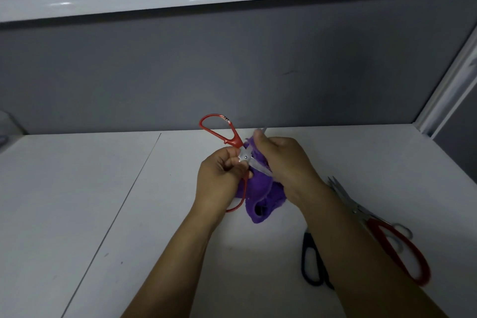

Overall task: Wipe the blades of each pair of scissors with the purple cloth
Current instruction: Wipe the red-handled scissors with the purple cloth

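Note:
My left hand (219, 175) grips a pair of red-handled scissors (220, 129) near the pivot, above the white table. The blades are spread apart; one red loop points up and away, the other hangs below my left hand. My right hand (284, 163) holds the purple cloth (258, 194) wrapped round one blade, whose tip pokes out past my fingers. The rest of the cloth hangs down between my hands.
On the white table (103, 201) to the right lie a large pair of red-handled scissors (397, 245) and a black-handled pair (311, 261), partly hidden by my right forearm. A grey partition wall stands right behind the table.

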